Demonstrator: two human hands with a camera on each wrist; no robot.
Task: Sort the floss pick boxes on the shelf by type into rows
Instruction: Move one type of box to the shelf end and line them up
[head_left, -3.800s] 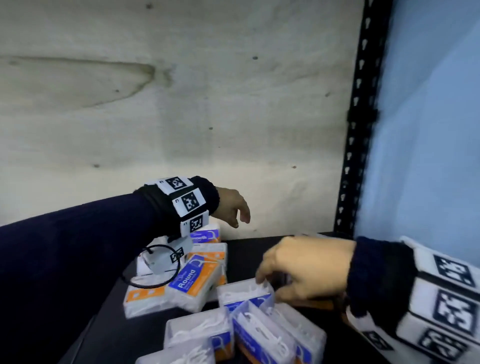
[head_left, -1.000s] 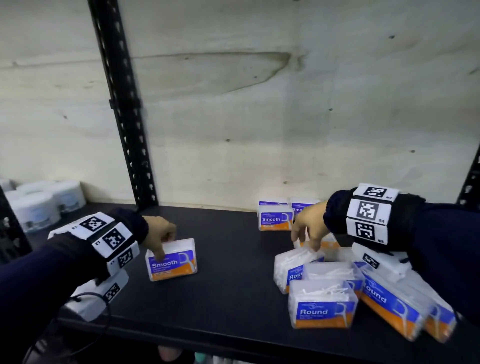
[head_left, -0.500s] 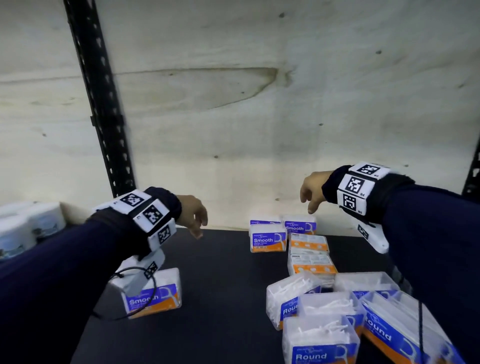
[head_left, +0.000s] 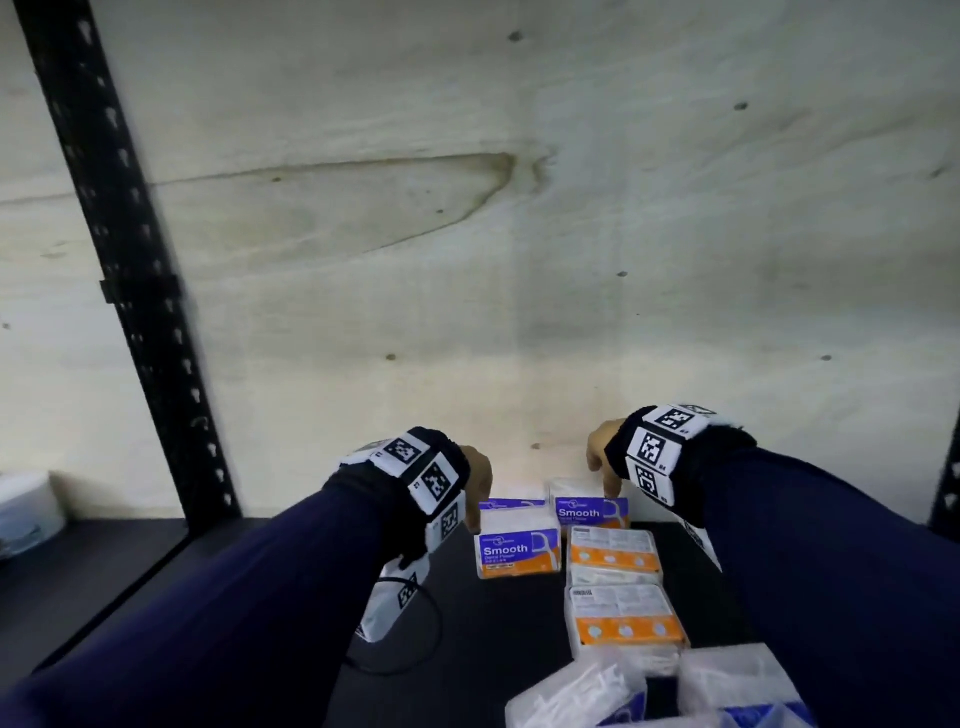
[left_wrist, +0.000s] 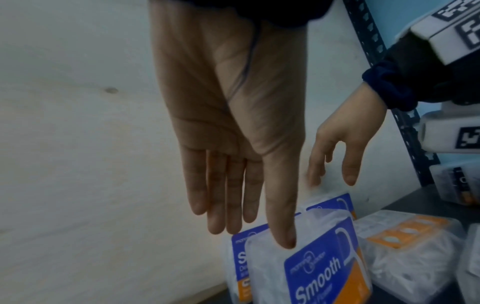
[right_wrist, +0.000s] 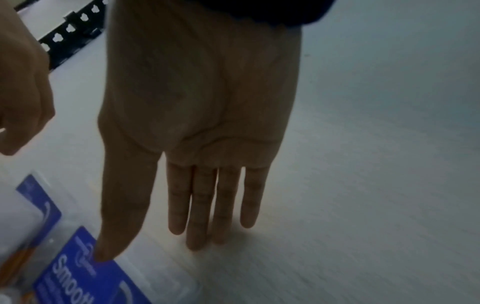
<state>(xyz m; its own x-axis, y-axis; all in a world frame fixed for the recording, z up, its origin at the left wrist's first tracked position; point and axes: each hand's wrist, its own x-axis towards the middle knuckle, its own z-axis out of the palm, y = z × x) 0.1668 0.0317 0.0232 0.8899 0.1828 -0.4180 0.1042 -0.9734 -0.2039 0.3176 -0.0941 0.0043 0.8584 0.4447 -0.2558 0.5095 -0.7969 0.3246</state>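
Observation:
Three upright "Smooth" floss pick boxes stand at the back wall: a front one (head_left: 519, 553) (left_wrist: 324, 273), one behind it (head_left: 511, 505) and one to the right (head_left: 592, 512) (right_wrist: 85, 283). My left hand (head_left: 478, 493) (left_wrist: 246, 232) hangs over the front-left boxes with straight fingers, its thumb over the front box's top. My right hand (head_left: 602, 467) (right_wrist: 155, 246) hovers over the right box, fingers straight, thumb tip at its blue label. Neither hand holds anything. Two boxes (head_left: 613, 553) lie back-label up, in a line toward me. Clear "Round" boxes (head_left: 576, 696) crowd the bottom edge.
The black shelf board (head_left: 498, 634) ends at a pale wooden back wall (head_left: 519, 260). A black perforated upright (head_left: 130, 291) stands at the left, another (head_left: 945, 493) at the far right. White tubs (head_left: 26, 504) sit on the neighbouring shelf section.
Both hands came down from mid-air onto the Smooth boxes at the back wall. The left hand moved right, away from the lone Smooth box, which is now out of sight.

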